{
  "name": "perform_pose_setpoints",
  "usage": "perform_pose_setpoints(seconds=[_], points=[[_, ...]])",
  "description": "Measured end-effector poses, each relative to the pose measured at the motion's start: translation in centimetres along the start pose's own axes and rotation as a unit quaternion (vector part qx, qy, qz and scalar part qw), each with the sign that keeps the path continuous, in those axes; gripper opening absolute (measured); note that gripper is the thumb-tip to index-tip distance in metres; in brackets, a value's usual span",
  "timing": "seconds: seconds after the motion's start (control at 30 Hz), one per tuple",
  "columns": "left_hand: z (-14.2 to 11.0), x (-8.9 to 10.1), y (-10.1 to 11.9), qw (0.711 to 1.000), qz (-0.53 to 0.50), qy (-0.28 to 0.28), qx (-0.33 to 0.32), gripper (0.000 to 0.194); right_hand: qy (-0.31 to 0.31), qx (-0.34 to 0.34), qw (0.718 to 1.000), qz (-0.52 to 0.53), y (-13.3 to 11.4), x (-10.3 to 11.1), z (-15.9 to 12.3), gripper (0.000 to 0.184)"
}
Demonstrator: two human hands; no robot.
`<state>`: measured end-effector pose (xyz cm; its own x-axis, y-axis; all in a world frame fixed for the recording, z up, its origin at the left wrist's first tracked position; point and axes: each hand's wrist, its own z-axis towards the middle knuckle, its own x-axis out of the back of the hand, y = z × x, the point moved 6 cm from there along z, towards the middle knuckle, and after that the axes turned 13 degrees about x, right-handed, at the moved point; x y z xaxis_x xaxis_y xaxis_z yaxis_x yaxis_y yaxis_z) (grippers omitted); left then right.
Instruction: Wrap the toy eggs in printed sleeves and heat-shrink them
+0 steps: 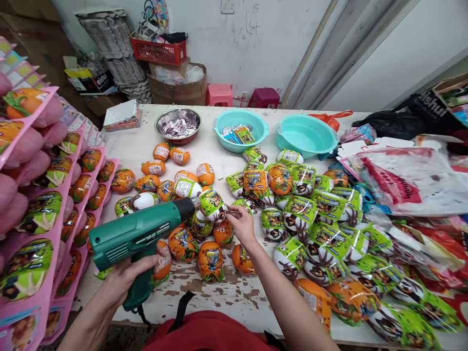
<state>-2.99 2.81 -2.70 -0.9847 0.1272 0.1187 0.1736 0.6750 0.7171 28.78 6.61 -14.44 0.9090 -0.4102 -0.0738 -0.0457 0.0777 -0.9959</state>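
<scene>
Closest to the near edge, the left hand point(127, 274) has its grip closed around the handle of the green heat gun point(141, 231), whose dark nozzle points right, slightly toward the far side. Just beyond the nozzle, the right hand point(243, 225) has its grip closed at the fingertips on the right side of the held egg point(212, 204), a green and white printed package above the tabletop point(234, 297). Whether nozzle and package touch, I cannot tell.

Under and around them lie orange eggs point(211, 262), some with printed labels. To the right, green-and-white eggs point(327, 239) form a dense heap that reaches the near edge, with a few orange ones mixed in. On the left stand pink trays point(58, 243) with orange and green packages set in them. At the right side, a white plastic bag point(442, 180) lies over mixed wrappings.

Toward the far edge, from left to right, sit an open carton point(122, 116), a metal bowl point(178, 140) of small sachets, and 2 turquoise basins point(234, 147): the left 1 holds colorful packets. A red plastic bag point(332, 119) lies behind the right basin.

Beyond the tabletop are 2 plastic stools point(220, 95), a cardboard box point(175, 93), a red basket point(159, 51) of cables and stacked gray bundles point(109, 41), before a white wall point(270, 44).
</scene>
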Motion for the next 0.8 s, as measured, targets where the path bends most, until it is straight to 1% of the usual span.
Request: perform_pose_setpoints(seconds=[0.07,0.1,0.2,0.27,0.33,0.4,0.47,0.5,0.53,0.57,0.6,0.63,0.7,0.73,0.8], points=[[0.0,0.1,-0.3,0.999,-0.024,0.016,0.019,0.029,-0.006,0.02,0.999,-0.028,-0.4,-0.2,0.4,0.029],[0.1,0.0,-0.4,0.999,-0.035,0.015,0.031,0.032,-0.01,0.029,0.999,-0.039,-0.7,-0.2,0.6,0.028],[0.5,-0.5,-0.6,0.998,-0.042,-0.01,0.051,0.036,-0.015,0.05,0.997,-0.064,-1.2,-0.3,1.2,0.028],[0.8,-0.8,-0.5,0.998,-0.034,-0.018,0.051,0.035,-0.009,0.081,0.991,-0.104,-1.8,0.0,1.7,0.027],[1.1,-1.0,-0.3,0.998,-0.014,-0.026,0.047,0.031,-0.008,0.127,0.978,-0.164,-2.7,0.4,2.2,0.025],[1.3,-1.4,0.3,0.999,0.006,-0.032,0.033,0.025,-0.024,0.165,0.963,-0.21,-3.6,0.6,2.6,0.024],[1.8,-1.7,1.2,0.999,0.011,-0.027,0.026,0.022,-0.046,0.177,0.958,-0.22,-4.0,0.7,3.1,0.024],[2.1,-1.7,1.6,0.999,0.007,-0.018,0.027,0.022,-0.054,0.167,0.962,-0.209,-4.0,0.8,3.4,0.024],[2.5,-1.7,2.1,1.0,0.0,-0.008,0.026,0.023,-0.059,0.141,0.971,-0.185,-3.7,1.0,3.7,0.024],[2.9,-1.6,2.5,1.0,-0.007,0.006,0.023,0.024,-0.062,0.096,0.982,-0.148,-3.1,1.2,3.8,0.025],[3.2,-1.4,2.9,1.0,-0.011,0.018,0.019,0.025,-0.063,0.036,0.993,-0.098,-2.3,1.3,3.9,0.027],[3.5,-1.1,3.1,0.999,-0.009,0.028,0.016,0.025,-0.061,-0.031,0.997,-0.041,-1.4,1.4,3.7,0.029],[3.8,-0.7,2.9,0.999,0.005,0.028,0.02,0.023,-0.047,-0.146,0.986,0.067,0.3,1.3,3.1,0.033],[3.8,-0.7,2.6,0.999,0.014,0.016,0.03,0.022,-0.034,-0.18,0.977,0.106,0.9,1.3,2.9,0.033],[3.6,-1.2,1.7,0.998,0.03,-0.028,0.051,0.019,0.001,-0.208,0.967,0.149,1.9,1.2,2.9,0.032]])
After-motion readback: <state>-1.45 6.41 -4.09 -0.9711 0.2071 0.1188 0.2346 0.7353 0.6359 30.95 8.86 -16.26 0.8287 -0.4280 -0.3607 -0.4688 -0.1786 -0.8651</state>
